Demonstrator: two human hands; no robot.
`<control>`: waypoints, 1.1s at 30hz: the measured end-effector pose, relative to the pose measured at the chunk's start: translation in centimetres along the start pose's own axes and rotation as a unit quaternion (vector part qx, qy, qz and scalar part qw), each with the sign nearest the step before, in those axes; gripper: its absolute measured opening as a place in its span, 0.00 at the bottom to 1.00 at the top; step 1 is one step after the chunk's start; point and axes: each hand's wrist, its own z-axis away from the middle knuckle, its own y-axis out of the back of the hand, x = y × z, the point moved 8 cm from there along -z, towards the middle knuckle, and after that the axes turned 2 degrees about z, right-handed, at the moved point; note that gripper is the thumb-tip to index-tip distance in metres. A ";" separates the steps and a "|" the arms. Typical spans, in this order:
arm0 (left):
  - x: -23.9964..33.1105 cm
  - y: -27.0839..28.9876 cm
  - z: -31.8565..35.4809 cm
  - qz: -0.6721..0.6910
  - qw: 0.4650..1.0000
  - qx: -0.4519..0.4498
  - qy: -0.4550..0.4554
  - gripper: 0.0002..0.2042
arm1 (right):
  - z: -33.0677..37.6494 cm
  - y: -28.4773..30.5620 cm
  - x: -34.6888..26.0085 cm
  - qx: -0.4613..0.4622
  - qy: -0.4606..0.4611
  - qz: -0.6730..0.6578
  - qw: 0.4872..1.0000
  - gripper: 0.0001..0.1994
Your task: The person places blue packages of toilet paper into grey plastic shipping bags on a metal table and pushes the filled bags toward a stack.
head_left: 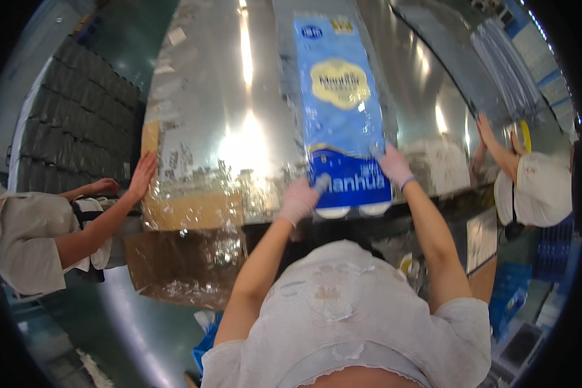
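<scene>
A long blue plastic package of paper rolls (338,110) lies lengthwise on the metal table, its near end at the front edge. Two white roll ends (333,211) show at that near end. My left hand (301,198), in a pale thin glove, grips the package's lower left edge, fingertips on the dark blue band. My right hand (393,165), also gloved, holds the right edge a little farther up. Both thumbs lie toward the package's top face. The fingers under the sides are partly hidden.
The shiny metal table (207,84) has taped, worn edges. At left, a person's hand (142,176) rests on its edge; dark wrapped bundles (77,110) are stacked behind. At right, another person (530,184) reaches toward the table near grey plastic sheets (507,61). A brown carton (181,265) hangs below.
</scene>
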 end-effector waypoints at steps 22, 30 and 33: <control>-9.7 -5.8 -2.8 0.412 0.910 0.039 -0.025 0.20 | 2.2 -8.1 8.1 -0.102 -0.116 -0.375 0.914 0.36; -3.3 -2.3 -1.3 0.359 0.930 0.055 -0.063 0.33 | 4.3 -8.4 4.0 -0.218 -0.120 -0.600 0.760 0.38; -0.2 -1.8 0.5 0.618 0.777 -0.115 0.007 0.36 | 6.4 -5.4 1.6 -0.229 -0.084 -0.622 0.744 0.39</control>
